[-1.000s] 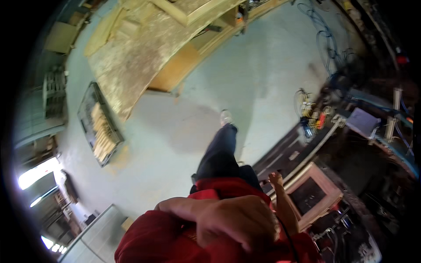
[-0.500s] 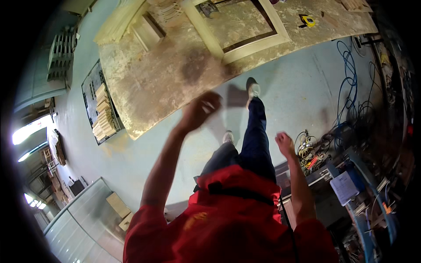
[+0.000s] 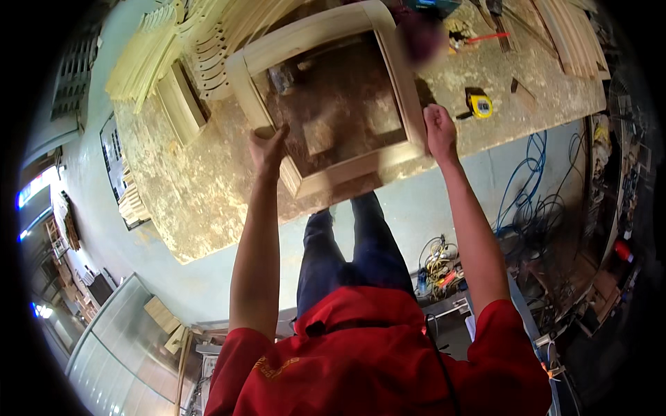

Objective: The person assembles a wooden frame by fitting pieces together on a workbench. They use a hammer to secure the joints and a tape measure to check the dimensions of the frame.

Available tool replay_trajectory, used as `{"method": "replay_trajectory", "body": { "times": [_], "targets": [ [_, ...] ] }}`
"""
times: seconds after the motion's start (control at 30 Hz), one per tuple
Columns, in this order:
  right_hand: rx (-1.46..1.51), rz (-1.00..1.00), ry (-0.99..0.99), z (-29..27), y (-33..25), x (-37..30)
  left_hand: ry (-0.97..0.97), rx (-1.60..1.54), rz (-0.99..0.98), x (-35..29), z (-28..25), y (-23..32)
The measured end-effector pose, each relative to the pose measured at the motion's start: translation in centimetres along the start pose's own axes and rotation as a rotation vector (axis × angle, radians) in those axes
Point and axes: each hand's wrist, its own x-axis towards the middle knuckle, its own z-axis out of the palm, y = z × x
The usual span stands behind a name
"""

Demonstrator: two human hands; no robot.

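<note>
A pale wooden frame, rectangular with rounded outer corners, is tilted just above the worn workbench. My left hand is closed round its left side near the lower corner, thumb on the inner edge. At the right side, my right hand grips the outer edge with curled fingers. Through the frame's opening the stained bench top shows, along with a small dark object that I cannot make out. A yellow tape measure lies to the right of my right hand.
Pale curved wooden pieces and a short moulding lie on the bench's left. Long wooden strips sit at the far right. Blue hoses and coiled cables lie on the floor at right. A blurred dark red shape shows beyond the frame.
I have stepped up to the bench. Both hands, empty before, have reached forward and taken hold of the frame, which is now raised and turned.
</note>
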Motion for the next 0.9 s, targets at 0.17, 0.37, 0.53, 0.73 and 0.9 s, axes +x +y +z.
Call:
{"method": "replay_trajectory", "body": {
  "times": [0.17, 0.37, 0.53, 0.73, 0.9],
  "targets": [
    [0.049, 0.183, 0.012, 3.0, -2.8, 0.8, 0.028, -0.210, 0.071, -2.5, -1.6, 0.1],
    [0.204, 0.241, -0.373, 4.3, -7.4, -5.1, 0.136, -0.123, -0.028, -9.6, -11.6, -3.3],
    [0.155, 0.188, -0.571, 8.9, -12.1, -9.0, 0.312, -0.191, 0.030, -12.6, -18.0, -6.6],
    [0.131, 0.149, -0.718, 13.3, -14.7, -14.7, 0.385, -0.328, -0.013, -15.6, -25.8, -11.9],
    [0.157, 0.129, -0.763, 17.6, -19.0, -19.2, 0.458, -0.346, -0.050, -17.6, -31.1, -14.9]
  ]
}}
